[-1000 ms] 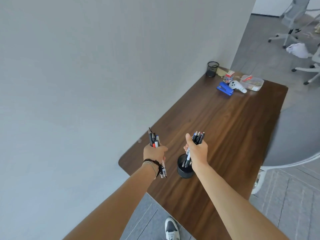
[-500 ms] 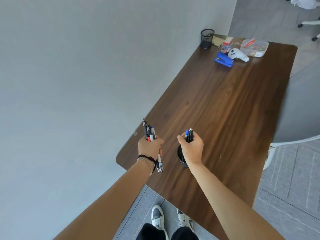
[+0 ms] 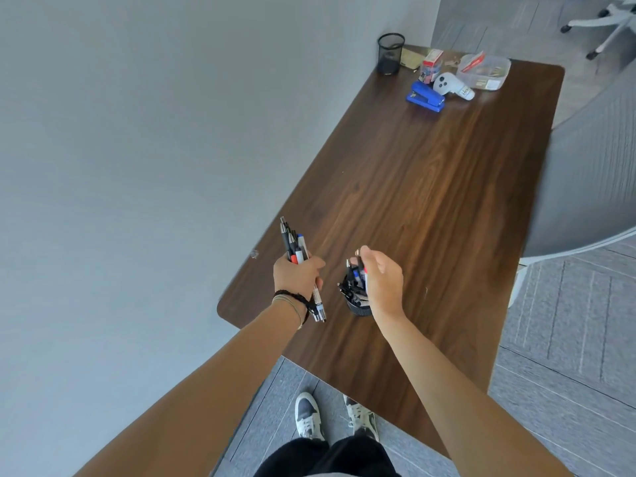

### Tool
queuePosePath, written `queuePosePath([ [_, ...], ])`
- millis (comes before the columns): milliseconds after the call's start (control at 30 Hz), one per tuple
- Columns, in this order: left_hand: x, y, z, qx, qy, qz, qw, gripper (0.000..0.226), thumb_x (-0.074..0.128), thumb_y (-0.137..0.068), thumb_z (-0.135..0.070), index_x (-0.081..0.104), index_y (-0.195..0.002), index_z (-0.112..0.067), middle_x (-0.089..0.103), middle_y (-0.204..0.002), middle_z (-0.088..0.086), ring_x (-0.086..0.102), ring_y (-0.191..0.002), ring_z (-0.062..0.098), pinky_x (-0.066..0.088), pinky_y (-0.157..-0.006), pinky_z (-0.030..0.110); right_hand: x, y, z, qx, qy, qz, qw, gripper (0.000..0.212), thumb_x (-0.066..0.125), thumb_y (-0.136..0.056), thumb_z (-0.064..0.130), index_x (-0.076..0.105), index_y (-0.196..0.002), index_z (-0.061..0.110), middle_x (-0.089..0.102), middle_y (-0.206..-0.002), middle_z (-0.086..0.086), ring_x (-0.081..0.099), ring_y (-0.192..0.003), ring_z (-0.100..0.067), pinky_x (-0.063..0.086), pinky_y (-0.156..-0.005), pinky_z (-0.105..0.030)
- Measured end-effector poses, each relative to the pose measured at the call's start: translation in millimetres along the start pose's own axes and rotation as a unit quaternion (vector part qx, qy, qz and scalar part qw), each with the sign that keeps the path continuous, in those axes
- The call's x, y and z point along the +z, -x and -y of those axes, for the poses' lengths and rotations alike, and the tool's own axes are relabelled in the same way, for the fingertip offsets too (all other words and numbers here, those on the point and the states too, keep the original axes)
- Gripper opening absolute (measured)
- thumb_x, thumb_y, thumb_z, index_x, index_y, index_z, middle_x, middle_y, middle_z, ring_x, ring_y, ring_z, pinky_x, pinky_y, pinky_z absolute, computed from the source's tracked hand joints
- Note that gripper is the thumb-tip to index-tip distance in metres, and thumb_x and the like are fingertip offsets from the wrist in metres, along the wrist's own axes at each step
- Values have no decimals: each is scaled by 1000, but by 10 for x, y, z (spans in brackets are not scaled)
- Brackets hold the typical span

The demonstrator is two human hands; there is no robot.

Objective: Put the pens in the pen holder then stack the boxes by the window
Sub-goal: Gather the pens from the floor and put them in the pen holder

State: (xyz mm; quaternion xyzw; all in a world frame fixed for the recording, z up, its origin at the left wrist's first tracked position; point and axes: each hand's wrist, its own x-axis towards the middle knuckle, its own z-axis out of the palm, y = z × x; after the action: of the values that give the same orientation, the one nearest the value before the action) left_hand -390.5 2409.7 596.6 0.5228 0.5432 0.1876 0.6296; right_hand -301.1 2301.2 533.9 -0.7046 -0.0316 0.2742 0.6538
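A small black pen holder (image 3: pixel 358 306) stands near the front left corner of the dark wooden desk (image 3: pixel 430 201). Several pens (image 3: pixel 354 280) stick out of it. My right hand (image 3: pixel 382 280) hovers just over the holder with its fingers spread, touching the pen tops. My left hand (image 3: pixel 297 275) is to the left of the holder, closed around a bundle of pens (image 3: pixel 296 249) held upright. A small red-and-white box (image 3: pixel 432 60) and a clear plastic box (image 3: pixel 483 72) sit at the desk's far end.
At the far end stand a black mesh cup (image 3: pixel 390 53), a blue stapler (image 3: pixel 425 97) and a white handheld device (image 3: pixel 452 86). A grey wall (image 3: pixel 155 149) runs along the left. A grey chair back (image 3: pixel 592 180) is on the right; my shoes (image 3: pixel 308 416) are below.
My right hand lowered its bundle of pens into the holder and opened its fingers. The left hand kept its pens. The camera tilted downward.
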Motion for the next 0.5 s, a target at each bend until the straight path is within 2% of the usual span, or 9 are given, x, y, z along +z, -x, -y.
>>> queuePosePath([
  [67, 60, 16, 19, -9, 14, 8, 1000, 27, 66, -82, 7, 47, -73, -9, 45, -53, 6, 42, -36, 17, 44, -44, 26, -64, -25, -41, 8, -14, -3, 1000, 36, 58, -98, 46, 80, -88, 19, 80, -89, 3, 75, -92, -12, 58, -82, -30],
  [100, 93, 16, 29, -14, 23, 10, 1000, 27, 67, -82, 6, 47, -72, -10, 45, -52, 6, 43, -36, 17, 44, -45, 27, -90, -39, -52, 14, -18, -14, 1000, 33, 59, -97, 44, 80, -88, 19, 80, -92, 2, 75, -95, -13, 58, -82, -31],
  [200, 210, 8, 36, -10, 33, 11, 999, 16, 68, -82, -1, 53, -79, -7, 47, -51, 6, 45, -39, 19, 45, -49, 29, -178, -51, -50, -1, 4, -59, 998, 13, 67, -90, 17, 79, -84, 17, 79, -90, 4, 73, -91, -6, 53, -79, -22],
  [333, 453, 28, -37, 30, 48, 9, 998, 3, 62, -86, -5, 60, -84, -4, 51, -53, 10, 50, -50, 25, 54, -52, 30, -327, -79, -132, -29, 71, -83, 994, 25, 58, -91, 4, 77, -91, 21, 76, -93, 11, 68, -93, 2, 46, -78, -10],
  [400, 594, 28, -41, 57, 17, 8, 998, 14, 62, -87, -11, 62, -78, -1, 59, -51, 5, 61, -58, 28, 59, -65, 34, -413, -116, -225, -21, 95, -80, 992, 31, 55, -89, -1, 77, -98, 20, 75, -99, 10, 67, -96, -2, 45, -77, -6],
  [433, 658, 26, -27, 68, -3, 10, 998, 16, 62, -86, -15, 62, -74, -5, 63, -52, 3, 65, -62, 28, 59, -70, 37, -452, -133, -276, -17, 109, -71, 991, 34, 54, -88, -3, 76, -102, 20, 74, -102, 9, 67, -98, -4, 45, -77, -5],
  [500, 770, 29, 33, 89, -44, 20, 995, 20, 62, -86, -22, 64, -69, -11, 71, -60, 2, 66, -64, 23, 58, -72, 38, -513, -156, -366, -8, 131, -54, 990, 39, 55, -87, -5, 75, -109, 21, 73, -105, 8, 66, -99, -8, 45, -78, -7],
])
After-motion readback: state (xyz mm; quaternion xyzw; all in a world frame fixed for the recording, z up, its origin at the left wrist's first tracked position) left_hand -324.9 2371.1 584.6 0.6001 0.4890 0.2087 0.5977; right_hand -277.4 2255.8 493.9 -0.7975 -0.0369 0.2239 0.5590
